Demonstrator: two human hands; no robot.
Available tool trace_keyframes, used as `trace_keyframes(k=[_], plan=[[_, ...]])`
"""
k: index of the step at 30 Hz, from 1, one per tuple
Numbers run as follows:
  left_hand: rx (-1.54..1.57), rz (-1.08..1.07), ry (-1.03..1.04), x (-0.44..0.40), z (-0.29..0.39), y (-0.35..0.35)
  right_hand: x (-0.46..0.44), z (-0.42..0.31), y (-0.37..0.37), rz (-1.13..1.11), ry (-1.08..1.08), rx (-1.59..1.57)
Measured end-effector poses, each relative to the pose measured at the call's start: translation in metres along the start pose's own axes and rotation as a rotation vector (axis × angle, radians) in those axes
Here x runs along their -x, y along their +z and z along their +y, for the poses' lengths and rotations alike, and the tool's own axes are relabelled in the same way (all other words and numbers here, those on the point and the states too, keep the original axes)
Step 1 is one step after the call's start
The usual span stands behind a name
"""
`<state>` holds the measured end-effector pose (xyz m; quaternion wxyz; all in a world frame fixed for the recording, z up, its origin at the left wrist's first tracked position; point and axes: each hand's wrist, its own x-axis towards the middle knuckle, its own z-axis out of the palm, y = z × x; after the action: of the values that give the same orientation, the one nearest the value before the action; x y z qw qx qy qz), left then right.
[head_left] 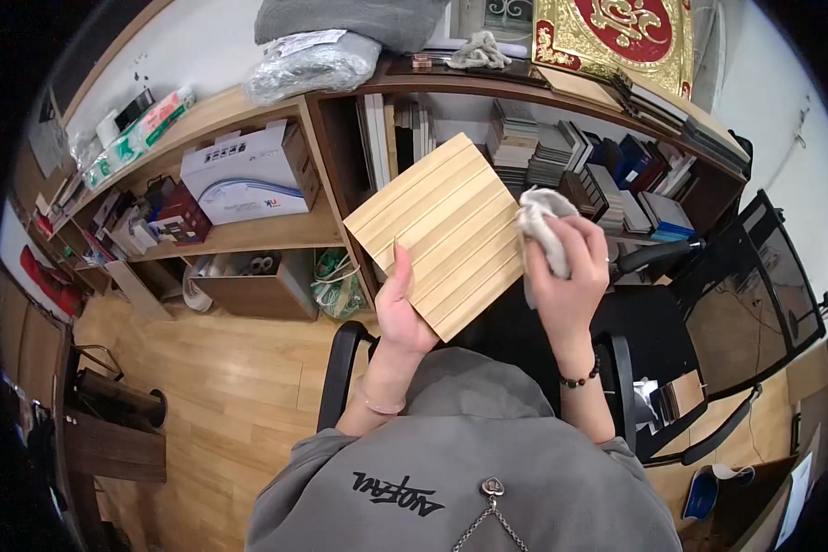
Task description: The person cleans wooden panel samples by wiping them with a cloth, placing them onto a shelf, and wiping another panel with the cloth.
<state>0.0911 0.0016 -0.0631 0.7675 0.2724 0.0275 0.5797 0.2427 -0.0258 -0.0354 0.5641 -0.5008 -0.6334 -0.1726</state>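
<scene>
A square wooden board (446,235) with parallel grooves is held up, tilted, in front of the shelves. My left hand (403,308) grips its lower left edge, with the thumb on the grooved face and the other fingers hidden behind. In my right hand (570,276) is a bunched whitish cloth (545,204), pressed against or very close to the board's right edge. The fingers of that hand are curled round the cloth.
A dark shelf (414,85) with books and sample boards stands ahead. Left of it, a wooden shelf holds a white box (248,179). A black office chair (750,285) is at the right, with small items on its seat. A gold and red panel (616,41) leans at the back.
</scene>
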Motion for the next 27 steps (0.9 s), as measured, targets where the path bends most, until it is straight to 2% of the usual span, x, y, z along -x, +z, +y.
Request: trace_keyframes(k=[3, 5, 6, 7, 10, 12, 13, 16, 17, 18, 20, 22, 23, 26, 27], plan=[[-0.074, 0.007, 0.008, 0.001, -0.003, -0.005, 0.000, -0.002, -0.003, 0.022, -0.002, 0.132], [0.156, -0.276, -0.093, -0.003, -0.005, -0.026, 0.015, -0.031, -0.002, -0.223, -0.144, -0.108], [0.268, -0.414, -0.143, -0.002, -0.004, -0.025, 0.017, -0.035, -0.001, -0.230, -0.142, -0.108], [0.268, -0.409, -0.143, 0.000, -0.005, -0.023, 0.018, -0.037, 0.001, -0.260, -0.144, -0.150], [-0.002, -0.047, -0.007, 0.004, -0.004, -0.002, 0.014, -0.031, 0.006, -0.305, -0.144, -0.241], [-0.041, -0.033, -0.018, 0.005, -0.006, 0.002, 0.000, -0.006, 0.008, 0.015, -0.017, 0.092], [-0.075, -0.019, -0.029, 0.005, -0.008, 0.004, 0.003, -0.007, 0.008, 0.017, -0.018, 0.096], [-0.163, 0.004, -0.067, 0.004, -0.016, -0.001, 0.009, -0.024, 0.005, -0.239, -0.017, -0.074], [-0.227, 0.019, -0.095, 0.004, -0.018, -0.006, 0.008, -0.026, 0.006, -0.244, -0.019, -0.075], [-0.292, 0.039, -0.123, 0.006, -0.019, -0.010, 0.008, -0.028, 0.008, -0.283, 0.043, -0.253], [-0.192, 0.058, -0.141, 0.003, -0.017, -0.012, 0.006, -0.033, 0.013, -0.356, 0.179, -0.617], [0.008, 0.066, -0.172, -0.002, -0.015, -0.012, -0.009, -0.025, 0.006, -0.432, 0.255, -0.651], [0.002, 0.073, -0.168, -0.002, -0.014, -0.012, -0.019, -0.019, -0.002, -0.503, 0.316, -0.676], [0.185, 0.132, -0.278, -0.008, -0.008, -0.011, -0.056, -0.025, -0.041, -0.257, 0.057, -0.605], [0.182, 0.135, -0.272, -0.010, -0.008, -0.012, -0.069, -0.036, -0.064, -0.235, 0.013, -0.705]])
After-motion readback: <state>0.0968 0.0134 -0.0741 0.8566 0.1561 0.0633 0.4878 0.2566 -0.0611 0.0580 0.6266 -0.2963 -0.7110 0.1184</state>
